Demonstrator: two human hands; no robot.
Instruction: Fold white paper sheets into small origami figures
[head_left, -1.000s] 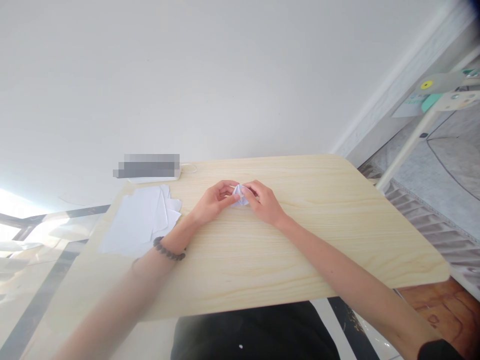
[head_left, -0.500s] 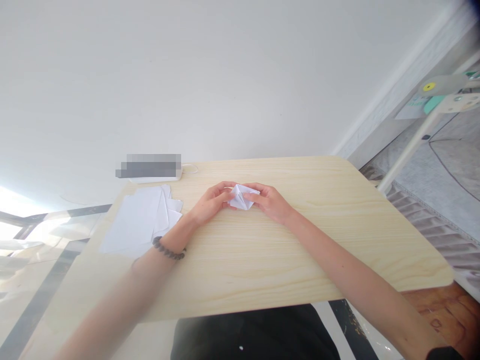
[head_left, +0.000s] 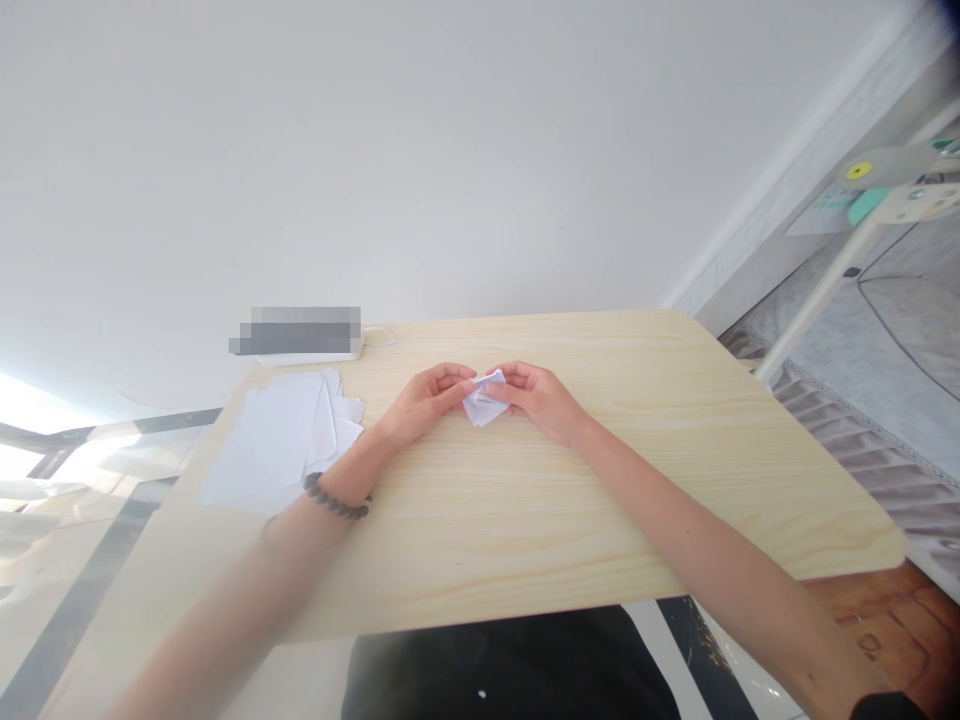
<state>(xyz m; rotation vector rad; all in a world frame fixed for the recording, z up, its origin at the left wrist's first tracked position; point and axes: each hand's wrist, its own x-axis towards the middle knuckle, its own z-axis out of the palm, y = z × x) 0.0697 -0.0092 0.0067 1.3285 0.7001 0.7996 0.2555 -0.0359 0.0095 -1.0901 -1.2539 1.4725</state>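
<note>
A small piece of folded white paper point(head_left: 487, 403) is held between my two hands above the middle of the table. My left hand point(head_left: 429, 403) pinches its left corner between thumb and fingers. From the other side, my right hand point(head_left: 538, 398) grips the paper, with the thumb lying across its front face. The fingertips behind the paper are partly hidden. A dark beaded bracelet point(head_left: 337, 498) circles my left wrist.
A stack of white paper sheets point(head_left: 259, 440) lies at the table's left, close to my left forearm. Behind it stands a white-based object point(head_left: 311, 356), blurred out on top, with a cable. The pale wooden table point(head_left: 525, 530) meets the wall; a white metal frame point(head_left: 825, 295) rises at right.
The folded paper has become narrower and more diamond-shaped, with its lower corner pointing down. My fingers have shifted slightly on it; both arms stay nearly in place.
</note>
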